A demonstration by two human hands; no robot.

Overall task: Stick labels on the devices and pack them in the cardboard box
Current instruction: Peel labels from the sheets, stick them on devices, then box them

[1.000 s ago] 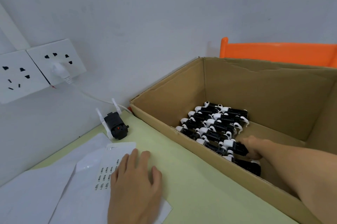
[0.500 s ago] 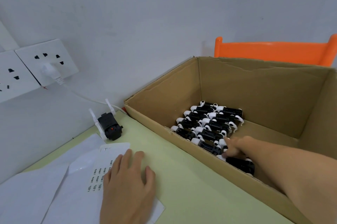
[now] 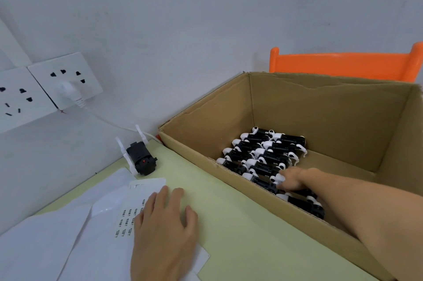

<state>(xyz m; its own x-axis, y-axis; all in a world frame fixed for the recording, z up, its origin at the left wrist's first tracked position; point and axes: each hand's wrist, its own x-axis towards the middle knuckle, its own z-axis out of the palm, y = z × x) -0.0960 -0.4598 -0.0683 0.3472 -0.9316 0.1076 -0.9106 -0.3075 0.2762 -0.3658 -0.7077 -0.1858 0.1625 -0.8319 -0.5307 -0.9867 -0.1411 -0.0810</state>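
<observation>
An open cardboard box (image 3: 320, 118) stands on the right of the table. Several black-and-white devices (image 3: 270, 152) lie in rows on its floor. My right hand (image 3: 295, 180) reaches inside the box, and its extended fingers touch the devices of the near row. My left hand (image 3: 164, 235) rests flat on a white label sheet (image 3: 128, 214) with small printed labels, on the table to the left of the box. One more black device with white clips (image 3: 142, 159) sits on the table by the wall, apart from both hands.
The table top (image 3: 240, 223) is pale yellow-green. White paper sheets (image 3: 45, 246) lie at the near left. Wall sockets (image 3: 23, 95) with a white plug (image 3: 71, 93) and its cable are on the left wall. An orange chair back (image 3: 343, 65) rises behind the box.
My right hand has shifted slightly left along the near row of devices inside the box. My left hand has stayed on the label sheet. The view has drifted a little.
</observation>
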